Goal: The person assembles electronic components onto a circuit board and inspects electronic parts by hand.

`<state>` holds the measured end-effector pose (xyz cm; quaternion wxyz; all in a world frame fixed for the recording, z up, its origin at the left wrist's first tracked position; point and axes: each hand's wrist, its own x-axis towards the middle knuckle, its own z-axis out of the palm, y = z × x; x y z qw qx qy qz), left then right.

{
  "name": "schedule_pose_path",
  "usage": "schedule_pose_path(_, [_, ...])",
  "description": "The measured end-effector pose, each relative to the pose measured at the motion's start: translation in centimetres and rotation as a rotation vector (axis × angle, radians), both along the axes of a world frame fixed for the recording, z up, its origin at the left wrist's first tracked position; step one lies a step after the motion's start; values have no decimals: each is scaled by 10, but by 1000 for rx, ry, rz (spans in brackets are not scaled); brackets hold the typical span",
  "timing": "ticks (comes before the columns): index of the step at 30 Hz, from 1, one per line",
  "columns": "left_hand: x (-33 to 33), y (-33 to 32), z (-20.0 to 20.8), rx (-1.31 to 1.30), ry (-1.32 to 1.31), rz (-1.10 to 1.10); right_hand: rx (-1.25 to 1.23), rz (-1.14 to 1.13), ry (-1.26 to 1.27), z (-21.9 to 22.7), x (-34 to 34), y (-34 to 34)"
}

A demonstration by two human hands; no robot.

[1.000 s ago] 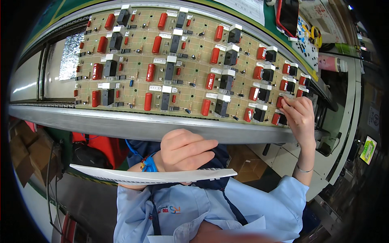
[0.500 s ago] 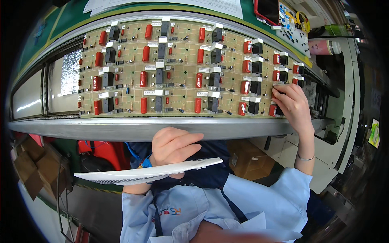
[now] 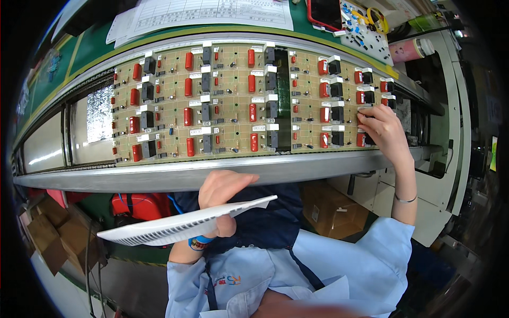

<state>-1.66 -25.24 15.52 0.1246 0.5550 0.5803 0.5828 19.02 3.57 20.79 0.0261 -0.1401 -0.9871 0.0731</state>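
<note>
My left hand (image 3: pixel 220 199) is closed on a thin white sheet (image 3: pixel 185 225) with a row of dark marks along it, held tilted just in front of the rail. The thumb shows below the sheet. At the right end of the circuit boards (image 3: pixel 233 114), my right hand (image 3: pixel 384 130) reaches over the rail with its fingertips drawn together. They are at a board beside a red capacitor (image 3: pixel 361 139), and whatever they pinch is hidden. The boards lie in several rows, carrying red capacitors, black block-shaped parts and narrow white labels.
A metal rail (image 3: pixel 159 177) runs along the near side of the boards. Behind them lie printed papers (image 3: pixel 207 18), a red-edged phone (image 3: pixel 325 13) and a white tray of small parts (image 3: pixel 366 37). A pink bottle (image 3: pixel 408 50) stands right. Cardboard boxes (image 3: pixel 331 212) sit below.
A dark gap has opened between the left and right groups of boards. The white sheet is tilted more steeply and my left thumb now shows below it. My right hand remains at the right-end boards.
</note>
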Motion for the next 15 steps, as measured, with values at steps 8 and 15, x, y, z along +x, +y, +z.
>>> schedule_pose_path(8, [2, -5, 6, -16, -310, -133, 18, -66, -46, 6, 5, -1])
schedule_pose_path(15, [-1, -11, 3, 14, -374, -148, 32, -21, 129, 25, -32, -25])
